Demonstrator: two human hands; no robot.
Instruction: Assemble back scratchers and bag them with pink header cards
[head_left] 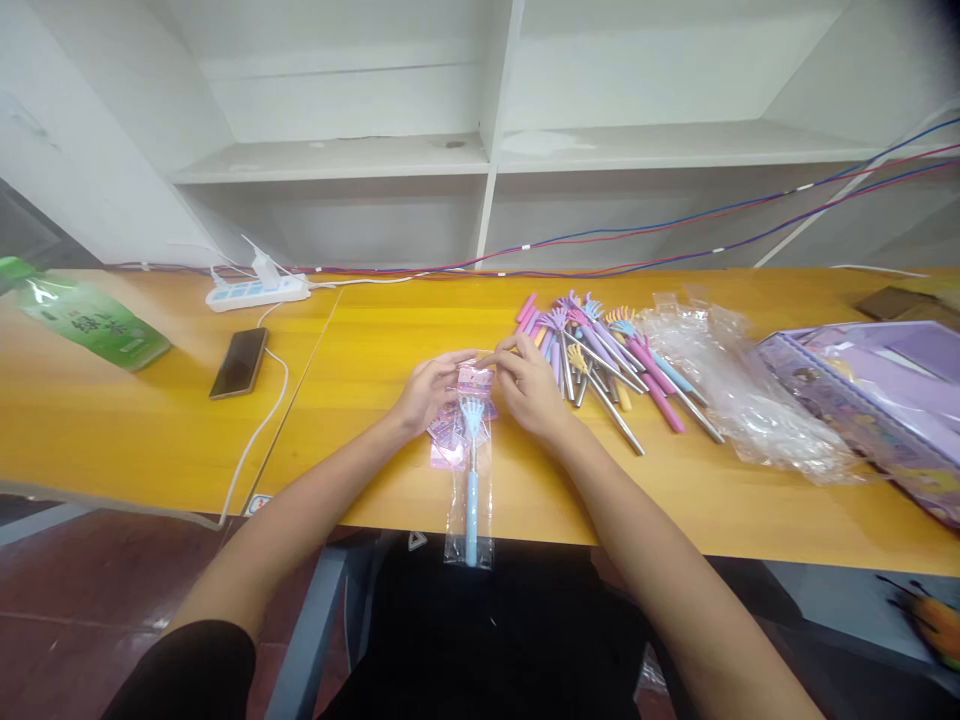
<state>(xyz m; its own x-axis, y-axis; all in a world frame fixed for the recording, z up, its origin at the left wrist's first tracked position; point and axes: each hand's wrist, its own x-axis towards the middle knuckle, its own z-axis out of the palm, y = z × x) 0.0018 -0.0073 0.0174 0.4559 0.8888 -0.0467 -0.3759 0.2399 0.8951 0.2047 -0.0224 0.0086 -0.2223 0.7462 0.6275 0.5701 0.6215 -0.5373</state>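
A blue back scratcher (472, 500) lies in a clear plastic bag (452, 530), its hand-shaped end toward the far side and its handle reaching past the table's front edge. A pink card (475, 380) sits at the bag's far end. My left hand (433, 390) and my right hand (523, 382) close on the two sides of that end, fingertips pinching near the top. Beneath the bag, several more pink cards (448, 452) lie on the table. Right of my right hand is a loose pile of back scratchers (592, 345) in pink, purple, blue and yellow.
Clear plastic bags (750, 400) lie beyond the pile, beside a purple printed box (847, 410). At left are a phone (239, 363), a power strip (259, 291) with a white cable, and a green bottle (90, 315). White shelves (337, 155) back the table.
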